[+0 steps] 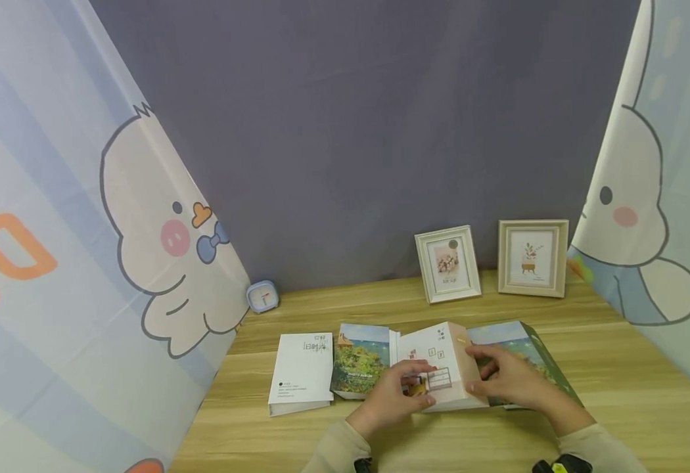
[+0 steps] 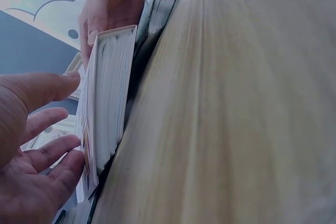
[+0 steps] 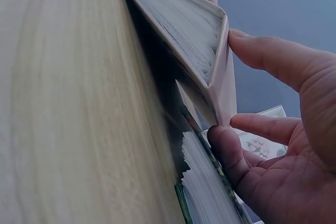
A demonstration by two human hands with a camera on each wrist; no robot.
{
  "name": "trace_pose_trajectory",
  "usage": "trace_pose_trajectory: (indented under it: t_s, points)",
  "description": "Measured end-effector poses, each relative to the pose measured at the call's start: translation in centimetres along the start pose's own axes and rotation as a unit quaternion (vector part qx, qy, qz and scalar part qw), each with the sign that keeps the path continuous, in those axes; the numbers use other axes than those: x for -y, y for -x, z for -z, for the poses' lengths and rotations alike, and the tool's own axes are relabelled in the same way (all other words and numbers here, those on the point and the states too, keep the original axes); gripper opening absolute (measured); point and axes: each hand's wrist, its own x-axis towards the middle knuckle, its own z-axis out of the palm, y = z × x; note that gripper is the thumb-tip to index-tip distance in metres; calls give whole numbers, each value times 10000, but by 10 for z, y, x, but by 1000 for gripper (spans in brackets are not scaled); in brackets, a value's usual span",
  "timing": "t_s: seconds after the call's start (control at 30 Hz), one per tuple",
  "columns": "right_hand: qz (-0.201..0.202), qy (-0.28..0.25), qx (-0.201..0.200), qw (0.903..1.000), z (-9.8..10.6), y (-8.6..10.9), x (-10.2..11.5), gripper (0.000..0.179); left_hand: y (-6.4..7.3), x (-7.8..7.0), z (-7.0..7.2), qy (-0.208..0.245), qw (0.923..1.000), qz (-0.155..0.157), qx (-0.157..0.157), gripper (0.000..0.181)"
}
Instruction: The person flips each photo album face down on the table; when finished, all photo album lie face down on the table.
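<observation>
A thick photo album with a white illustrated cover and a pale pink spine stands tilted, its spine side raised off the things under it. My right hand pinches that spine, thumb on one edge and fingers on the other, as the right wrist view shows. Loosely bent fingers of my left hand touch the front cover, with the thumb held apart. In the left wrist view the page block faces the camera. A landscape album lies to its left, another landscape album to its right, partly behind my right hand.
A white album lies at the row's left end. Behind stand a blue clock, a white picture frame and a beige picture frame. The wooden table meets a grey curtain at the back and printed curtains at both sides.
</observation>
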Motion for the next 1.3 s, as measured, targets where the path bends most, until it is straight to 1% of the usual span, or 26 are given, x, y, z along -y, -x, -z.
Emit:
trace_pose_trajectory:
  t_s: [0.17,0.33,0.47,0.7,0.83,0.93,1.03,1.1,1.23,1.3]
  points:
    - [-34,125,-2,9999,-3,-1,4,77,-1,-1,0,-312,9995,-45,-63,44]
    - [-60,68,-7,10000,-5,-3,7,75,-3,0,2,-431,9990,-31,-57,44]
    - [-49,118,-81,9999,-7,-5,8,72,-4,-1,4,-589,9982,-31,-119,46]
    - [-72,167,-117,9998,-9,-7,7,67,-4,-1,3,-657,9977,-50,-181,46]
    - [-45,110,-68,9999,-10,-7,7,67,-4,-1,2,-678,9975,-18,-212,46]
    - [29,65,-28,10000,-9,-6,8,66,-3,-3,2,-947,9952,27,-242,48]
    - [168,14,38,9999,-10,-6,8,66,-3,-6,1,-1342,9906,57,-249,50]
    - [163,-15,117,9998,-11,-7,7,68,-3,-7,1,-1523,9880,72,-246,50]
    - [64,-59,213,9997,-14,-6,5,72,-3,-8,-1,-1497,9884,133,-233,49]
    - [-1,-59,181,9998,-15,-6,4,72,-3,-7,-1,-1424,9894,169,-248,48]
